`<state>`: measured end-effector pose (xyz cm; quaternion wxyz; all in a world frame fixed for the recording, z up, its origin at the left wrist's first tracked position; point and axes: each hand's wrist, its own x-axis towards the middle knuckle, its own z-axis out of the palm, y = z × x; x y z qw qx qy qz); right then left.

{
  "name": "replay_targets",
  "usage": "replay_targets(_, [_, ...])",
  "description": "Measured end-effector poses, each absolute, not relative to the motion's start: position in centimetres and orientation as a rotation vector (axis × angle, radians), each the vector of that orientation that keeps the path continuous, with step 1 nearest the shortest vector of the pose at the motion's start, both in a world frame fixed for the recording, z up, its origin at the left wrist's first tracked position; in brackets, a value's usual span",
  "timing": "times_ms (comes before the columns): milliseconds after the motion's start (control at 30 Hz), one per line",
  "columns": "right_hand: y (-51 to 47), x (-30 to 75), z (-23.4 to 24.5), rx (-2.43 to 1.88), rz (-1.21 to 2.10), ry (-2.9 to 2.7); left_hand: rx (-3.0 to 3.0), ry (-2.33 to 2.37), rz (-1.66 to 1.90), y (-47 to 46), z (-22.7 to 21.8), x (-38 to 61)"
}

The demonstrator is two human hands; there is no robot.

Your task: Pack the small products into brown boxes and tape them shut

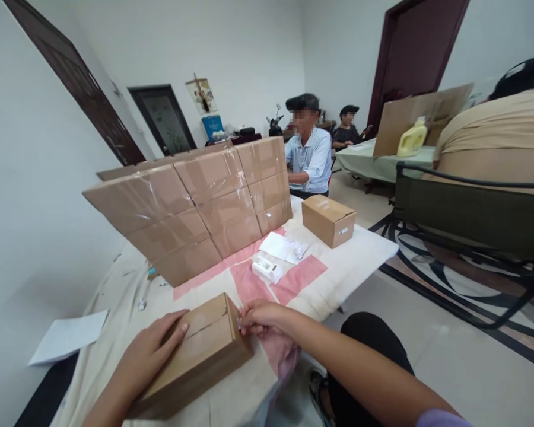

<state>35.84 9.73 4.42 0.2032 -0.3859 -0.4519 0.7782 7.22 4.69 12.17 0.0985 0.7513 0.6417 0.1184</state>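
Observation:
A closed brown cardboard box [209, 341] sits near the table's front edge. My left hand [160, 341] rests on its left side and top, fingers stretched out and thumb on the top panel. At the box's right end my right hand [258, 317] is closed in a pinch. A small pale bit shows by its fingertips, too small to name. Beyond my right hand stands a white device with a small dark window [267, 270], with a white paper sheet [282, 246] and crumpled clear plastic [299, 254] behind it.
A taped cardboard partition [213, 207] stands across the table. Another cardboard box [329, 219] is at the right, and a paper sheet [69, 338] at the left. A person in a light shirt [311, 157] sits beyond; a green folding chair [467, 219] stands right.

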Motion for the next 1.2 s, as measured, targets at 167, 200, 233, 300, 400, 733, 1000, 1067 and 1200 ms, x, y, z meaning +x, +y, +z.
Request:
replay_targets(167, [10.0,36.4,3.9,-1.001,2.288,-1.236,2.211,1.888,0.394,5.1,11.4,6.7])
replay_targets(200, [10.0,36.5,3.7,-1.002,2.306,-1.23,2.21,1.886,0.398,5.2,11.2,6.6])
replay_targets(233, [10.0,36.5,3.6,-1.008,2.322,-1.226,2.208,1.882,0.394,5.3,11.1,6.5])
replay_targets(300, [10.0,36.5,3.5,-1.028,2.342,-1.223,2.204,1.879,0.387,5.4,11.0,6.4])
replay_targets(400, [10.0,36.4,3.4,-1.058,2.34,-1.231,2.209,1.885,0.393,5.5,11.0,6.4])
replay_targets(733, [9.8,36.3,4.1,-1.067,2.24,-1.308,2.234,1.885,0.4,5.7,10.5,5.8])
replay_targets(1000, [9.5,35.8,4.2,-1.157,2.038,-1.366,2.202,1.909,0.423,5.7,10.9,6.2])
replay_targets(1067, [9.8,35.5,3.9,-1.187,1.95,-1.378,2.2,1.905,0.419,5.8,10.8,6.2])
replay_targets(1200, [10.5,35.1,3.6,-1.205,1.846,-1.403,2.197,1.898,0.404,6.0,10.5,5.9])
